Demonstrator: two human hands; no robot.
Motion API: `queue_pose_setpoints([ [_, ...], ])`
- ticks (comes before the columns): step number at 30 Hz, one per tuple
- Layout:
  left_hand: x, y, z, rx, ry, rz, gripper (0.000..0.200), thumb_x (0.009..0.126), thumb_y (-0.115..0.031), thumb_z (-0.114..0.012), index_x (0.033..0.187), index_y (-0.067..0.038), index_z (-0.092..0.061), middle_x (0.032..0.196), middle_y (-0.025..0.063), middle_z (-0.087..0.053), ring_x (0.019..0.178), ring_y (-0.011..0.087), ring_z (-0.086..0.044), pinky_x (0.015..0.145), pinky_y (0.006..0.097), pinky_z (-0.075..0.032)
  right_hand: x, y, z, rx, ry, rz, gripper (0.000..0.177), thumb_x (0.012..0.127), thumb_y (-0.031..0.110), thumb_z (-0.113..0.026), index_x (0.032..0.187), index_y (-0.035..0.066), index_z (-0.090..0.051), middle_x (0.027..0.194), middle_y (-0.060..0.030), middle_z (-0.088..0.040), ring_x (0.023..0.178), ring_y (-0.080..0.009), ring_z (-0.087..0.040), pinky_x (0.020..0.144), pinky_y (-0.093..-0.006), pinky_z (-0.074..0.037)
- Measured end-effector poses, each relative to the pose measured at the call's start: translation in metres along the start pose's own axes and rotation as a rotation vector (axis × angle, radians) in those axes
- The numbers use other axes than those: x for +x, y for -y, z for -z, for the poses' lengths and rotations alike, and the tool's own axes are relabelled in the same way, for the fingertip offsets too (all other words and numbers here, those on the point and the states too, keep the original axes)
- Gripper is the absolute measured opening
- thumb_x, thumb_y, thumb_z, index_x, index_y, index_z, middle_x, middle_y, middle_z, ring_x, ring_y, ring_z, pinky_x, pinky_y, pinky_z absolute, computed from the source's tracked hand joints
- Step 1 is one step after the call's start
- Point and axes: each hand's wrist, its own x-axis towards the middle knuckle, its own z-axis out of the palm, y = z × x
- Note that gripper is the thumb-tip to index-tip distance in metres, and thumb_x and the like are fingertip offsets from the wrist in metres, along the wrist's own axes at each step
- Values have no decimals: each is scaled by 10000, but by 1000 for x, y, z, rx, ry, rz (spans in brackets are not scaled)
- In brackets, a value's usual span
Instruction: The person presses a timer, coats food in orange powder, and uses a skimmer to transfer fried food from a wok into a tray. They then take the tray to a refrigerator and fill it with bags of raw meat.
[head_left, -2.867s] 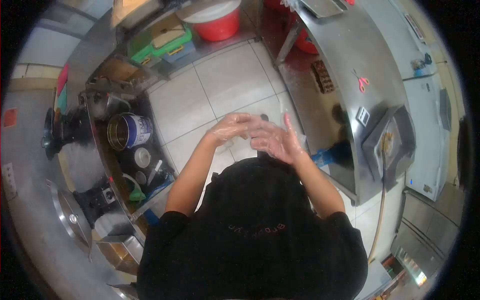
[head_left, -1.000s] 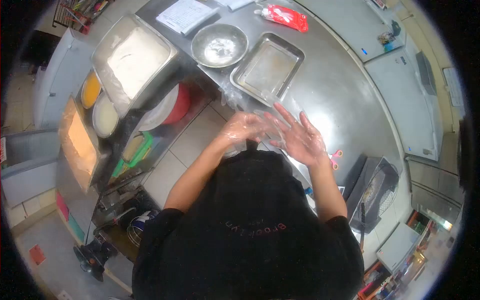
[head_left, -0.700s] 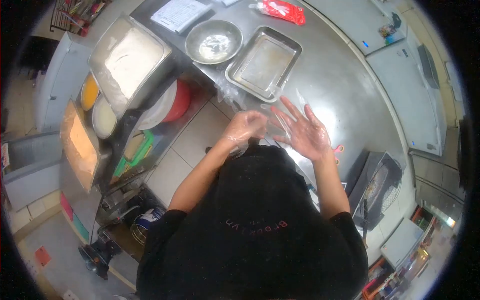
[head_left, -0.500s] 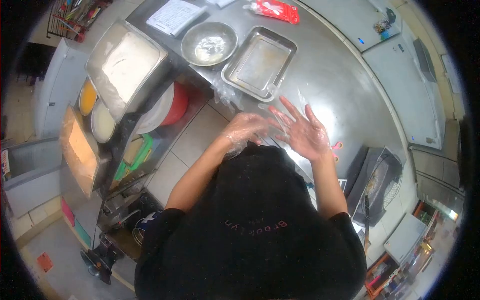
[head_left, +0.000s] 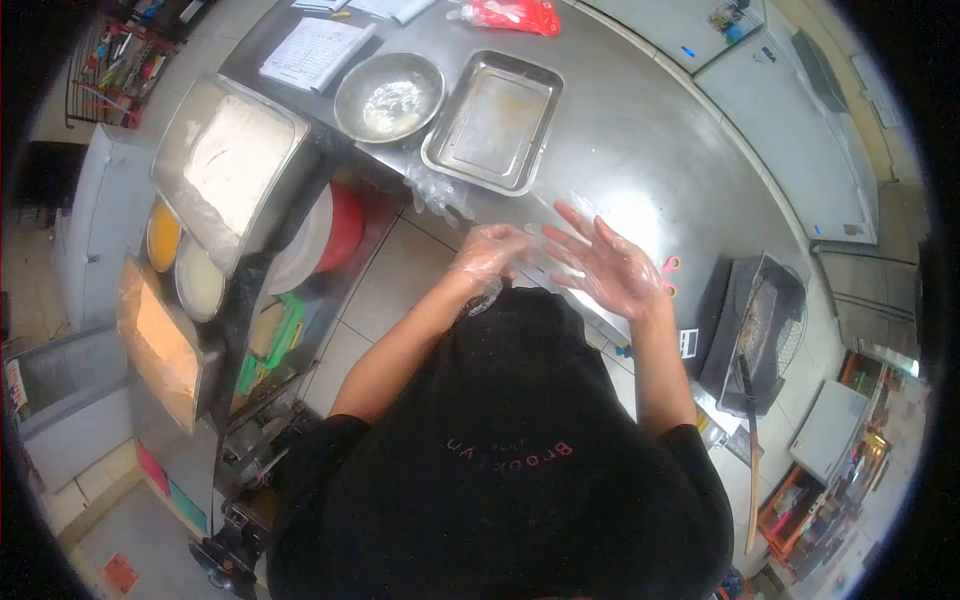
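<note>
Some three seconds ago both hands stood over the pale tiled floor (head_left: 400, 262); the person has since turned, and the grey stainless-steel counter (head_left: 650, 120) now lies beyond them. The right hand (head_left: 613, 268) is open, palm up, fingers spread, inside a thin clear plastic glove (head_left: 628, 287) that covers it to about the wrist. The left hand (head_left: 493, 250), also in thin clear film, has its fingers bent in close beside the right fingertips; whether it grips the glove cannot be told, the film being transparent and the detail small. Beyond the left hand are a crumpled clear plastic piece (head_left: 437, 192) at the counter edge, a shallow oblong metal tray (head_left: 495, 130) and a round silver metal bowl (head_left: 357, 108). Pink-handled scissors (head_left: 671, 265) lie just right of the right hand. In this inspection's judgement, the turn brings the counter equipment nearer, but handwork remains at the glove, its fitting apparently unfinished.
</note>
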Motion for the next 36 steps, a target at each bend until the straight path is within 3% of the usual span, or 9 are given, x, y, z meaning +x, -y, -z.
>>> queue_pose_setpoints([
  [6,0,-4,1,-196,80,37,234,905,-232,-702,997,-17,-691,895,70,-696,745,161,-644,570,284,-529,-3,0,-1,152,-51,181,720,1024,513,-469,1598,152,-226,1594,-222,-266,1434,-368,-333,1130,-547,-343],
  [8,-12,-20,2,-343,289,112,266,913,-246,-707,1036,-11,-686,928,77,-691,783,169,-655,591,287,-554,0,-4,-2,205,-52,217,707,1030,500,-464,1597,151,-224,1587,-222,-279,1427,-373,-346,1124,-541,-359],
  [11,-14,-25,4,-93,328,6,266,921,-236,-704,1037,2,-691,920,87,-691,796,170,-666,590,286,-570,2,-9,-8,273,-39,252,697,1036,491,-459,1596,150,-222,1578,-223,-295,1425,-378,-355,1126,-530,-367],
  [18,6,-7,4,9,231,-42,253,940,-208,-680,1037,26,-694,915,94,-690,812,162,-670,573,309,-594,-3,-3,-7,178,-41,300,736,1026,522,-457,1605,153,-192,1600,-222,-275,1447,-380,-327,1156,-509,-326],
  [21,9,-7,1,-5,172,33,235,952,-208,-680,1033,12,-678,920,74,-678,836,174,-655,660,340,-582,-8,9,-3,42,-51,301,759,1018,533,-462,1609,151,-178,1613,-219,-259,1458,-374,-316,1150,-504,-336],
  [24,-1,-12,-3,-315,193,-76,261,953,-227,-690,1044,17,-679,891,84,-673,801,166,-650,721,336,-581,3,7,-11,53,9,260,773,1013,537,-470,1611,149,-170,1621,-213,-246,1471,-368,-301,1143,-506,-350],
  [27,-6,-20,11,-384,142,-85,285,953,-236,-698,1101,5,-669,948,80,-669,835,161,-642,777,324,-568,17,-3,-14,75,79,181,768,1016,523,-474,1611,146,-168,1624,-212,-240,1475,-369,-295,1148,-506,-344],
  [29,0,-17,28,-37,166,-28,323,960,-258,-697,1178,-25,-651,1041,64,-657,909,158,-630,794,323,-560,18,-8,-18,62,101,134,768,1016,516,-478,1611,144,-167,1624,-212,-239,1474,-372,-295,1154,-505,-334],
  [36,-8,-8,32,-365,154,-121,423,933,-328,-735,1231,-50,-625,1137,48,-642,996,159,-614,868,375,-550,4,-4,-21,-2,63,75,797,998,540,-495,1615,160,-164,1625,-200,-251,1469,-374,-294,1168,-519,-274],
])
